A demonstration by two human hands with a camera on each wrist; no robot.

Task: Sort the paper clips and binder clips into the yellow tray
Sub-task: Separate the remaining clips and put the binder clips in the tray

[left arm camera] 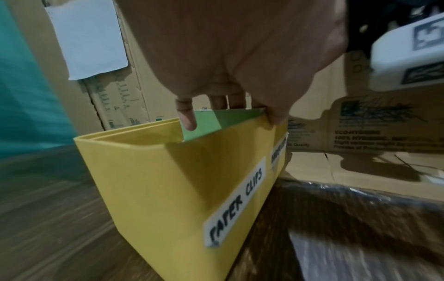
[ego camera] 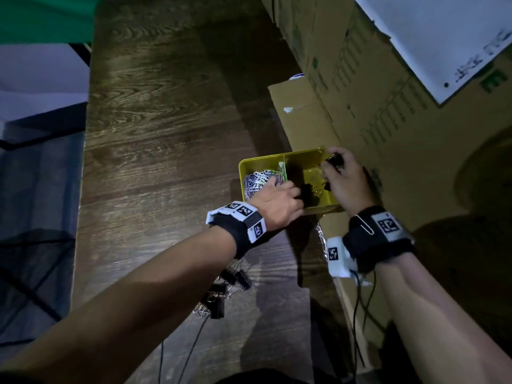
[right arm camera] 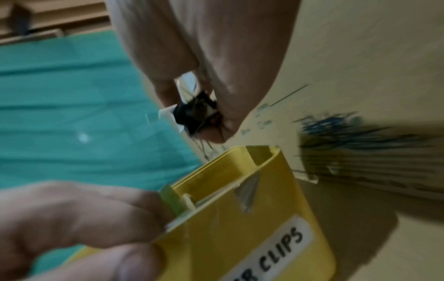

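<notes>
Both hands crowd the yellow tray (ego camera: 245, 169): left (ego camera: 273, 202) grips its rim, right (ego camera: 345, 178) pinches binder clips (ego camera: 333, 161).

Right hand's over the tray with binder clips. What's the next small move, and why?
Probably release them: the right hand pinches binder clips above the tray's right compartment, where other black clips lie, while the left hand grips the near wall.
</notes>
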